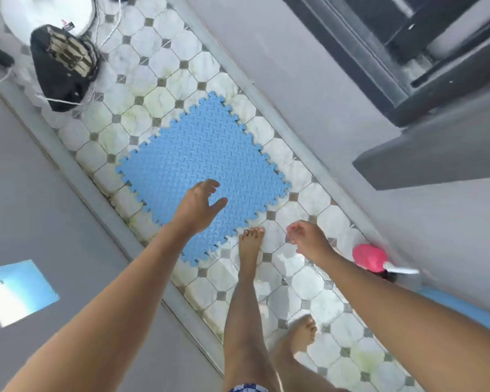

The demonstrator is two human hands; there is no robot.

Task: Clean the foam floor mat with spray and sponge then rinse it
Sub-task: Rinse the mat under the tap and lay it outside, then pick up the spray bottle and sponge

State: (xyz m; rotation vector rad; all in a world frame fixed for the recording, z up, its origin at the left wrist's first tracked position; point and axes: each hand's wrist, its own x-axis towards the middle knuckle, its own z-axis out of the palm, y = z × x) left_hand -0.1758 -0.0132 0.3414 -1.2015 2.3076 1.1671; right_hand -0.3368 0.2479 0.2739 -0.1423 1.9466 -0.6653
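The blue foam mat (201,165) lies flat on the tiled floor (309,281), a bare foot (251,244) beside its edge. The left hand (198,206) hovers over it, fingers loose and empty; the right hand (306,240), loosely curled, holds nothing, near a pink bottle (369,257)

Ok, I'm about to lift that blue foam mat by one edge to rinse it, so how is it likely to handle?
The foam mat is probably light for its size, being thin puzzle-edged foam. Lifted by one edge, it will likely sag. Its embossed surface should give a fair hold, though less once soapy.
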